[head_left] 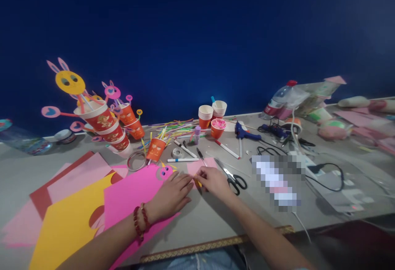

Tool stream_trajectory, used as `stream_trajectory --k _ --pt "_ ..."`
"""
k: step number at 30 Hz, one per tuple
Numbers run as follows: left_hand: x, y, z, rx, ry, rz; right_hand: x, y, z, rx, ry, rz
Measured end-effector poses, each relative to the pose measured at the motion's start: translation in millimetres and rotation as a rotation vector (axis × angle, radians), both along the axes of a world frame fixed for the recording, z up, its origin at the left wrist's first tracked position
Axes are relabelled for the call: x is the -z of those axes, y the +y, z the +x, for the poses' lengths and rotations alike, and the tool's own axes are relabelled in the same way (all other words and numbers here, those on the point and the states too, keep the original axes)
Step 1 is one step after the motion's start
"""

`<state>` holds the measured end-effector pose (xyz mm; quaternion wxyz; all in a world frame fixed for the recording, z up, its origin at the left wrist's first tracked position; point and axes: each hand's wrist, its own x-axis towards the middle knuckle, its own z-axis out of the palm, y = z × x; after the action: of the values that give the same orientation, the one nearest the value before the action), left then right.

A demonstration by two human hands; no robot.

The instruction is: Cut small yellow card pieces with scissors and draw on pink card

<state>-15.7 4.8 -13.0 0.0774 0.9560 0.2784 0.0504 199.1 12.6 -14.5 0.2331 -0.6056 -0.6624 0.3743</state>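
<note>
Craft clutter all over this gray table [197, 225]

So the right hand [211, 179] has its fingertips pinched together on a small yellow piece [198, 183], just below center frame. Left hand [175, 192] is palm down with fingers stretched toward it, can't tell if they're clamping anything. Smooth, round-beaded bracelets [140, 222] on that wrist.

Magenta sheet [129, 196] lies flat under the left forearm, straight-edged. Yellow sheet [68, 216] at lower left has a curved bite out of its right edge. Black-handled scissors [227, 174] sit just right of the right hand, so it's tighter there. Tapered red-and-white paper cups [103, 120] lean at left.

Open room is mostly the bare patch between the forearms, down to the gold patterned trim [197, 248].
</note>
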Motion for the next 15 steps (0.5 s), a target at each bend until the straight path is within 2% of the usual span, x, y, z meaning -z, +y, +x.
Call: stream_trajectory --k 15 --pt "7.8 -3.5 3.6 0.011 -0.023 0.027 3.9 -1.7 7.1 0.012 -0.058 0.114"
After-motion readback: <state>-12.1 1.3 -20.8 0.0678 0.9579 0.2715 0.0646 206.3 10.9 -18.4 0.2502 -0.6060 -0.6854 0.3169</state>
